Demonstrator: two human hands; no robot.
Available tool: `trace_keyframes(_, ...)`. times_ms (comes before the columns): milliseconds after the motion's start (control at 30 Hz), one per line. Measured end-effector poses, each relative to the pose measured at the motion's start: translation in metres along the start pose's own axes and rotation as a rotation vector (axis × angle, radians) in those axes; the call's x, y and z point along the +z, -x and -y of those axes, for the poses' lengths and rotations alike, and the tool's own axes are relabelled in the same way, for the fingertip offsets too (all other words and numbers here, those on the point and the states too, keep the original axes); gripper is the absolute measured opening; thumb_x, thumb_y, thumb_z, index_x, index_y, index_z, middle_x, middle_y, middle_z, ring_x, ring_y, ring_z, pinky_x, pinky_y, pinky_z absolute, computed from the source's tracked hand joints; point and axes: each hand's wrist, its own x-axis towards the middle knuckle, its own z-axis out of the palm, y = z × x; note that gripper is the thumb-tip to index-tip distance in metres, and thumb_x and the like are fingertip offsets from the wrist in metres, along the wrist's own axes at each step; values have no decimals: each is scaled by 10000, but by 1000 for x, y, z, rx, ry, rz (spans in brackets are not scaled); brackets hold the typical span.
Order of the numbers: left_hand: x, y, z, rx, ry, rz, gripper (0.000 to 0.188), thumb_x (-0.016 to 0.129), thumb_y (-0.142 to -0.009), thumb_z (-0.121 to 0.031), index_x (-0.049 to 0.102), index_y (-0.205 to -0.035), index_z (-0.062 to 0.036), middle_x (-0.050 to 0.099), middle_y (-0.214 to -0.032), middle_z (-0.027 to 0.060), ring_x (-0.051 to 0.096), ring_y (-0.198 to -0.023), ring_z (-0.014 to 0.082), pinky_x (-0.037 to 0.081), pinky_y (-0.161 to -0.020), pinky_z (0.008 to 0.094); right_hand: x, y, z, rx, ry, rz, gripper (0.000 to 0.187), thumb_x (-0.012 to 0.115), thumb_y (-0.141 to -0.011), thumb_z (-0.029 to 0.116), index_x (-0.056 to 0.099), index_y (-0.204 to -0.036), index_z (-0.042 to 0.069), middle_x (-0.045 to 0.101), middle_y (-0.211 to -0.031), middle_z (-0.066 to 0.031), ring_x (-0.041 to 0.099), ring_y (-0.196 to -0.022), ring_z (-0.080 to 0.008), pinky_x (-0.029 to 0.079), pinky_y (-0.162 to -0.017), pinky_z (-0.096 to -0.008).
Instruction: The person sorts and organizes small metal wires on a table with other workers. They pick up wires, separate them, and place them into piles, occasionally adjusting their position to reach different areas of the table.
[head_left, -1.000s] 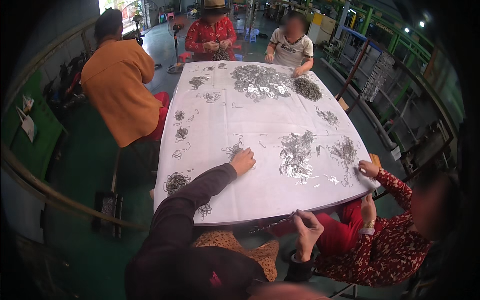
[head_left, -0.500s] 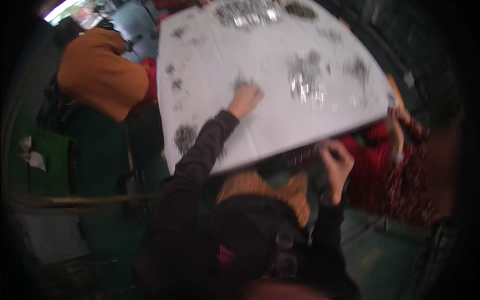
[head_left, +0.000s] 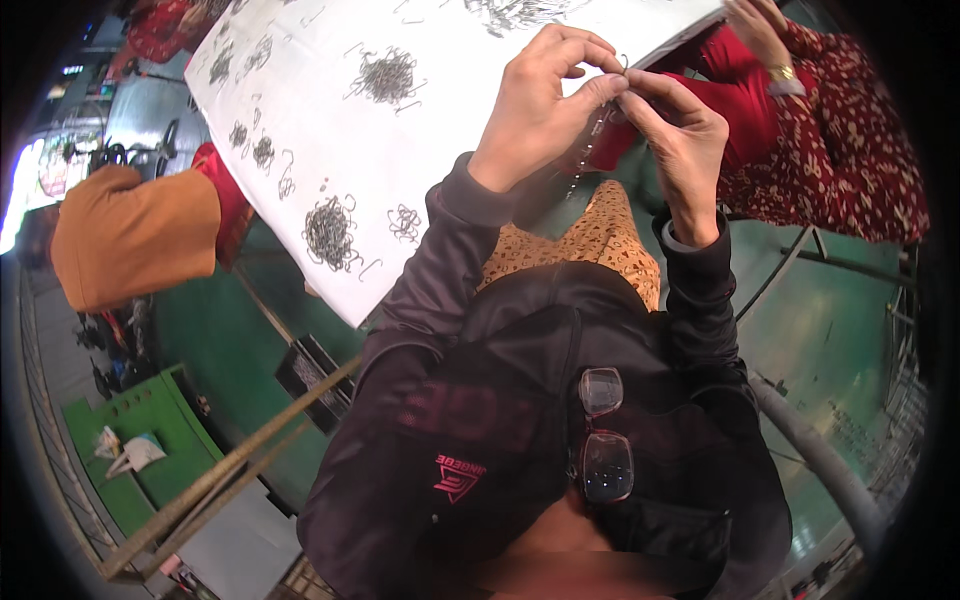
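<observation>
My left hand [head_left: 545, 105] and my right hand [head_left: 690, 135] meet fingertip to fingertip beyond the table's near edge. A small curved wire hook [head_left: 625, 62] pokes up from the pinch of both hands. Below the fingers hangs a thin, shiny metal chain [head_left: 583, 160], its top hidden by the fingertips. On the white tabletop [head_left: 450, 125] lie loose dark wire hooks in heaps: a round heap [head_left: 386, 75] left of my left hand, another heap [head_left: 330, 232] by the near left edge, and a small cluster [head_left: 404, 223] beside it.
Close on my right, a co-worker's hand [head_left: 755, 35] is at the table edge, below a patterned red sleeve [head_left: 800, 130]. Another person in an orange garment [head_left: 140, 235] is at the left. Metal bars [head_left: 240, 450] run near me, with a green box [head_left: 150, 430] beyond.
My left hand has left the tabletop heap and come to my right hand, which has risen; their fingertips now meet. The view has shifted, and the chain shows more clearly.
</observation>
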Motion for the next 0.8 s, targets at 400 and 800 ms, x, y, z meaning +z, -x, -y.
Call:
trace_keyframes(400, 50, -55, -101, 131, 197, 38, 96, 572, -905, 39, 603, -993, 20, 551, -1105, 101, 542, -1060, 196, 455, -916, 335, -43, 5, 88, -401, -45, -190, 149, 685, -778, -24, 702, -925, -4, 687, -824, -64, 636, -808, -109, 508, -733, -265)
trace_keyframes(800, 137, -57, -10, -184, 336, 712, 204, 592, -935, -122, 658, -1102, -25, 632, -1011, 20, 559, -917, 95, 455, -815, 253, -173, 76, 254, -713, 120, -527, 185, 626, -886, 11, 665, -1060, -40, 704, -863, -98, 654, -730, -103, 538, -658, -223)
